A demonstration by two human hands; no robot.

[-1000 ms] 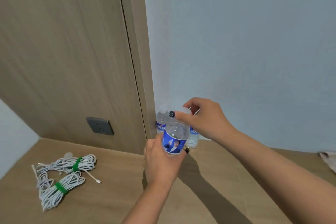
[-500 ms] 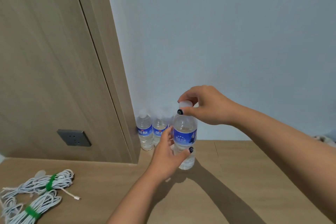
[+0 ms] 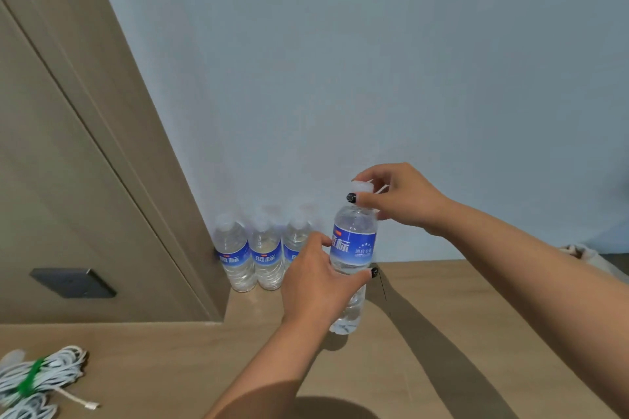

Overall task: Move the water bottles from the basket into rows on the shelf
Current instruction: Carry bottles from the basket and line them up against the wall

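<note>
Head view: four bottles (image 3: 353,248) (one held).

Third bottle (image 3: 295,241) half behind left hand (image 3: 318,282)

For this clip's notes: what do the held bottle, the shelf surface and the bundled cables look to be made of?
Held bottle: clear thin plastic, glossy, with a white cap and a blue printed label; you can see through it.
Shelf surface: wood-look board, matte, with faint grain, probably laminate rather than solid wood.
Bundled cables: white, seemingly plastic-sheathed cord, held by green ties; whether woven cannot be told.

Upright blue-labelled bottle (image 3: 352,248) beside three bottles (image 3: 263,257)
</note>
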